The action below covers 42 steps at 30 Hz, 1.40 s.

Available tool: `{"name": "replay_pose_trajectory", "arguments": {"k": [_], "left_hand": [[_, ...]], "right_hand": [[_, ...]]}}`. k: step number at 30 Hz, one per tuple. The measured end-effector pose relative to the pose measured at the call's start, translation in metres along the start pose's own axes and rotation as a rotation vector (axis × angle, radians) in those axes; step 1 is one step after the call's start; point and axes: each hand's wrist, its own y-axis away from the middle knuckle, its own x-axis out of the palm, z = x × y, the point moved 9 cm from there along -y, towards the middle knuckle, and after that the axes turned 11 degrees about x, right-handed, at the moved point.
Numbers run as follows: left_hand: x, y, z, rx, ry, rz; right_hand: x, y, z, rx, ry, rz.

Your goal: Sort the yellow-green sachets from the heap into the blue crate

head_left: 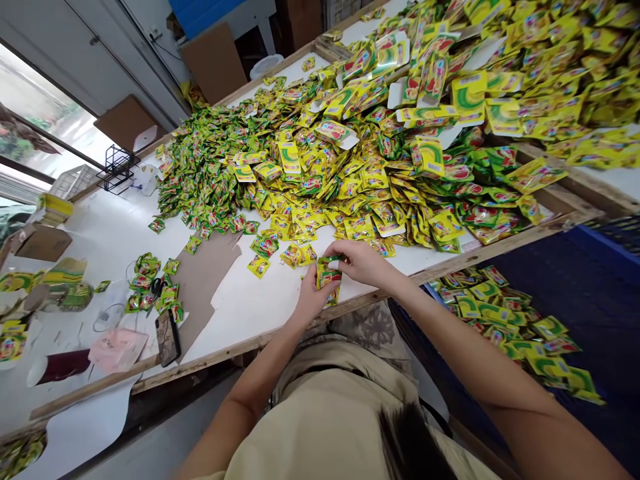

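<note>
Near the table's front edge, my left hand [313,295] grips a small green and yellow packet [327,275] with red print, thumb across its front. My right hand [359,260] is closed at the packet's top edge, fingers curled over it. Whether the packet is a box or a pouch, I cannot tell. Just beyond my hands lie loose yellow sachets [299,255]. A large heap of yellow and green sachets [310,193] spreads behind them, with flat yellow cartons [427,155] mixed in on top.
A wooden rim [480,257] edges the white table [250,287]. Left are a brown cardboard sheet [207,280], a phone [167,338], scissors [158,287] among sachets, a pink bag [117,349] and a dark red cup [67,365]. A blue crate [600,293] holding packets stands below right.
</note>
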Motion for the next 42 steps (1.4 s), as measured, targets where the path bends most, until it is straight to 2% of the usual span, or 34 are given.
{"name": "replay_pose_trajectory", "arguments": {"k": [3, 9, 15, 19, 21, 24, 26, 31, 35, 37, 40, 42], "left_hand": [[-0.001, 0.000, -0.001, 0.000, 0.027, -0.010], [-0.002, 0.000, 0.000, -0.009, 0.038, -0.009], [0.002, 0.000, -0.001, 0.003, 0.010, 0.021], [0.003, -0.002, -0.003, 0.017, -0.035, 0.046], [0.003, -0.002, 0.000, 0.006, -0.043, 0.063], [0.001, -0.002, 0.004, -0.013, -0.054, 0.068], [-0.001, -0.003, 0.004, -0.012, -0.052, 0.059], [-0.002, -0.005, 0.006, -0.030, -0.029, 0.018], [-0.001, -0.003, 0.007, -0.024, 0.017, 0.005], [0.001, -0.002, 0.007, -0.021, 0.026, 0.017], [0.000, -0.001, 0.007, -0.021, 0.007, 0.013], [0.000, -0.001, 0.006, -0.022, -0.004, 0.014]], "right_hand": [[0.010, 0.001, 0.008, -0.040, 0.018, 0.097], [0.003, 0.007, 0.013, -0.038, 0.040, 0.027], [0.017, 0.000, 0.012, -0.018, 0.208, 0.357], [0.019, -0.006, 0.010, -0.008, 0.191, 0.461], [0.019, -0.008, 0.003, 0.065, 0.111, 0.417], [0.018, -0.007, -0.013, 0.202, -0.027, 0.261], [0.017, -0.003, -0.018, 0.228, -0.077, 0.157], [0.013, 0.004, -0.013, 0.117, -0.055, -0.017], [-0.006, 0.015, 0.000, 0.032, 0.049, -0.201], [-0.005, 0.019, 0.006, 0.023, 0.096, -0.164], [0.006, 0.023, 0.011, 0.048, 0.176, -0.009], [0.008, 0.024, 0.011, 0.098, 0.240, 0.014]]}}
